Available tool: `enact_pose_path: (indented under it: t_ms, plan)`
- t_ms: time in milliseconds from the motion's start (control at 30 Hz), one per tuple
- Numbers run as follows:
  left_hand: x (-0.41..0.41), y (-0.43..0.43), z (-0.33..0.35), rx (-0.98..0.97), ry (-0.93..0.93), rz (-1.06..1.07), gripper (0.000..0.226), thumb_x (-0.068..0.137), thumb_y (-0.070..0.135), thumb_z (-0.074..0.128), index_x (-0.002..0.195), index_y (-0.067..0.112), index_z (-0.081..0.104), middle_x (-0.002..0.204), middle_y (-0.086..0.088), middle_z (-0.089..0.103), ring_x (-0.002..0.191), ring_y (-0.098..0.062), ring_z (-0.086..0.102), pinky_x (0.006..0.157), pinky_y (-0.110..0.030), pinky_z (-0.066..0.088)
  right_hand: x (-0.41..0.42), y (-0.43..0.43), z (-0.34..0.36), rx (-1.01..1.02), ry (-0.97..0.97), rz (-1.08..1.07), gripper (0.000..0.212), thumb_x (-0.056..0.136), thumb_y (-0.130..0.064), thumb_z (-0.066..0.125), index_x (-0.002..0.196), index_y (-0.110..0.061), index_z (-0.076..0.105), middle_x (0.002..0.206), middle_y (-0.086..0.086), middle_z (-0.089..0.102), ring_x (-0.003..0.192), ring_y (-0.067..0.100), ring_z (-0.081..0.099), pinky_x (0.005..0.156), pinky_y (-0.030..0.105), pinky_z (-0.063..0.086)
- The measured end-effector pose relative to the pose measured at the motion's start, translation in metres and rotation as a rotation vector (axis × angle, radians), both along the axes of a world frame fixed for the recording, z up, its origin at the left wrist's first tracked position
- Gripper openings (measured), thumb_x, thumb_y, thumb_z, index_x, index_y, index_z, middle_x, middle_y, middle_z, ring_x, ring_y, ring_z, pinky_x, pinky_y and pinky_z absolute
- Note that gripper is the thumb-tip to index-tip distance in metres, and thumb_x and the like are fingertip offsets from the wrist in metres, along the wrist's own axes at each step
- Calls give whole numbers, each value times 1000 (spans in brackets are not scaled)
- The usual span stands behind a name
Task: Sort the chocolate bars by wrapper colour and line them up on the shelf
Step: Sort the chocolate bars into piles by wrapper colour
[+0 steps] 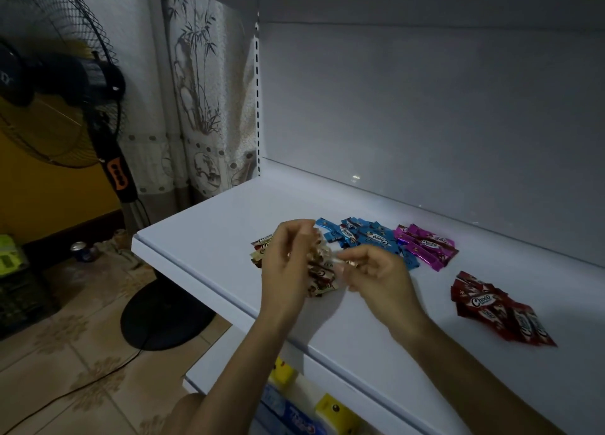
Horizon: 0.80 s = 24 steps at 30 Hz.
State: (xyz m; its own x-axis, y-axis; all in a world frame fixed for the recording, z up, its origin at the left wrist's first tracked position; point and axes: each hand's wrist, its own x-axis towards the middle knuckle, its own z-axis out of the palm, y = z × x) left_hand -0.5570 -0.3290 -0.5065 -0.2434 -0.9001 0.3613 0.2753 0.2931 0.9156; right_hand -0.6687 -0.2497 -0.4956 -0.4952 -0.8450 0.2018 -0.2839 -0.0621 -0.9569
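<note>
Four piles of foil-wrapped chocolate bars lay on the flat white metal shelf [203, 238]. Left hand [288, 264] and right hand [376, 277] both pinched cream-and-brown bars [322, 275] mid-shelf. Dark red pile [497, 307] sat front right, blue pile [363, 236] behind the hands, magenta pile [425, 244] just beside blue.

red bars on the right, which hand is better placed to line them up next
Right, likely. The right hand sits nearer the red bars; the left hand is farther off, and both hold gold bars.
</note>
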Motion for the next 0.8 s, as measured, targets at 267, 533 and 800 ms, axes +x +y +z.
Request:
enact_pose_path:
  t_ms: [267,533,800]
  plan:
    - [7,-46,-41,-674,-1096,103,118,54,95,35,152,37,0,159,6,-18,144,-15,-25,116,-50,-9,-23,-74,-1,66,111,-296,14,76,-9,76,84,-19,69,79,-2,68,76,12,65,67,24,53]
    - [7,-48,-45,-576,-1160,131,107,57,94,21,148,39,23,159,9,19,148,-15,7,118,-48,7,-16,-120,-6,178,193,-259,12,81,-15,70,74,-25,68,74,-12,65,78,12,64,74,30,54]
    - [8,-46,-43,-578,-1108,152,115,52,97,26,149,35,22,159,7,17,148,-17,5,118,-48,-4,-17,-119,-14,181,334,-206,8,87,-19,63,82,-21,69,83,-10,66,81,7,62,71,24,49]
